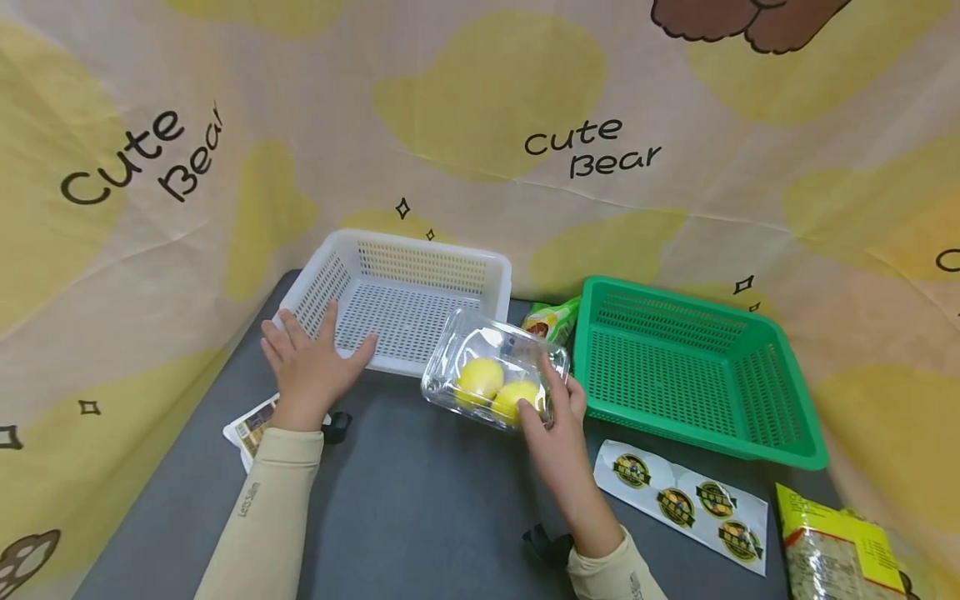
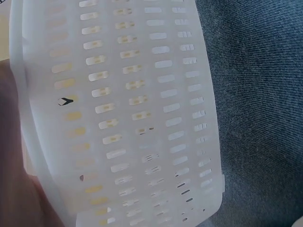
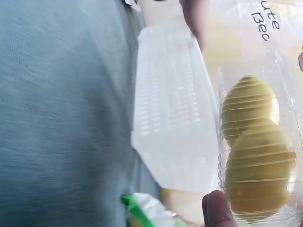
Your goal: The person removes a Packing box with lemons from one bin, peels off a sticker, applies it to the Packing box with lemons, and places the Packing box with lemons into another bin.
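My right hand [image 1: 558,442] grips a clear plastic clamshell box [image 1: 498,337] by its right end, tilted above the table. Two yellow lemons [image 1: 480,381] show through its wall, side by side; in the right wrist view the lemons [image 3: 260,165] lie behind ribbed plastic, with a thumb [image 3: 217,208] at the box's edge. At the front left of a white slotted basket [image 1: 397,329] my left hand [image 1: 311,367] is spread, its fingers extended over the rim. The left wrist view shows the basket's wall [image 2: 128,113] close up; whether the hand touches it I cannot tell.
A green basket [image 1: 592,367] stands at the right, with a green and white packet [image 1: 551,321] between the baskets. In front lie a sheet of round stickers [image 1: 648,483] and a yellow bag [image 1: 832,533]. Printed paper [image 1: 243,433] lies by the left forearm. A patterned cloth hangs behind.
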Demonstrator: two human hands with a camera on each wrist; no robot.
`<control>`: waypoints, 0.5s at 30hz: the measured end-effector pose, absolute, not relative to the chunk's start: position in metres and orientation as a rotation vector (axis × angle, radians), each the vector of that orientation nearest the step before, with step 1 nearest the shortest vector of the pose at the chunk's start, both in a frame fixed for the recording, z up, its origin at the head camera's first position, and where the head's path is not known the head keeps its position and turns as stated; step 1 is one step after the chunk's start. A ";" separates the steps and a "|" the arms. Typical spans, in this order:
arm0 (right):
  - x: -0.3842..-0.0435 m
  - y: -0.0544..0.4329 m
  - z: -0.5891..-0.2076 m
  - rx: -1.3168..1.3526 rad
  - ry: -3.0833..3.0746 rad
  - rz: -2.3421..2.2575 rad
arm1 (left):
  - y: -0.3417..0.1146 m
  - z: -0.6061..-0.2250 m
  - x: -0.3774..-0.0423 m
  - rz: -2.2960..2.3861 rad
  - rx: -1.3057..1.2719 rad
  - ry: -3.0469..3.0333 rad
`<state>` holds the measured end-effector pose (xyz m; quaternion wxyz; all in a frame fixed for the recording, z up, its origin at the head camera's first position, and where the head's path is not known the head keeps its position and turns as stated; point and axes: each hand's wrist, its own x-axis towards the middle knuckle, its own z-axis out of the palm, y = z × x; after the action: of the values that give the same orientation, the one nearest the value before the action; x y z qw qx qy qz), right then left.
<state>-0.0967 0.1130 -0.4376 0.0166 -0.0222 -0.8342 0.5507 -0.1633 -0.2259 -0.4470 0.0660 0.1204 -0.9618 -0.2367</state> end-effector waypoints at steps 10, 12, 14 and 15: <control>-0.048 0.136 -0.456 -0.089 -2.572 1.666 | -0.225 -0.444 -0.163 -0.743 0.369 -2.906; -0.041 0.141 -0.459 -0.081 -2.583 1.648 | -0.225 -0.444 -0.163 -0.739 0.369 -2.906; -0.035 0.144 -0.462 -0.085 -2.600 1.629 | -0.225 -0.444 -0.163 -0.733 0.367 -2.905; -0.033 0.145 -0.464 -0.089 -2.614 1.615 | -0.225 -0.445 -0.164 -0.729 0.365 -2.904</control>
<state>-0.0328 0.1452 -0.4643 0.0338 -0.0291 -0.8499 0.5251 -0.1635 -0.2253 -0.4446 0.0625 0.1209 -0.9609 -0.2412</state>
